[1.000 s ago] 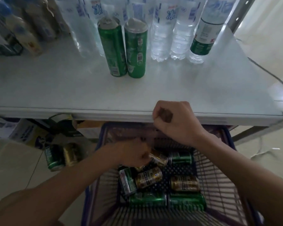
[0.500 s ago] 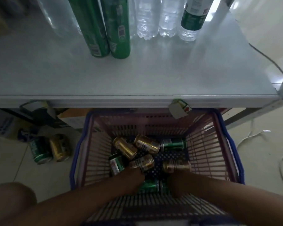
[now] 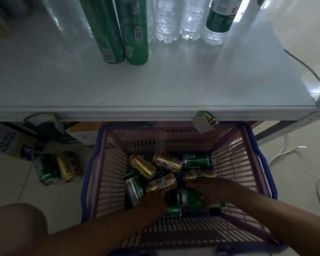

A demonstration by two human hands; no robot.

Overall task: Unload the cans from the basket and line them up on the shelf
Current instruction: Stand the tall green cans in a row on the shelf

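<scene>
A pink basket with a blue rim [image 3: 235, 163] stands on the floor under the shelf [image 3: 155, 85]. Several gold and green cans lie loose in its bottom, among them a gold can [image 3: 162, 182] and a green can [image 3: 197, 160]. My right hand [image 3: 209, 189] is down in the basket, wrapped around a green can [image 3: 189, 199] that is lifted a little off the bottom. My left hand [image 3: 153, 200] is also in the basket, fingers on another green can [image 3: 172, 211] lying under it. Two tall green cans [image 3: 135, 37] stand upright at the back of the shelf.
Clear water bottles [image 3: 175, 19] stand in a row behind the tall cans. A green can [image 3: 44, 169] and a gold can [image 3: 68, 167] lie on the floor left of the basket, near boxes [image 3: 6, 141]. A price tag [image 3: 205, 121] hangs from the shelf edge. White cables [image 3: 284, 150] run at right.
Both hands went from the shelf edge down into the basket. My right hand has closed on a green can and raised it slightly; my view tilted downward.
</scene>
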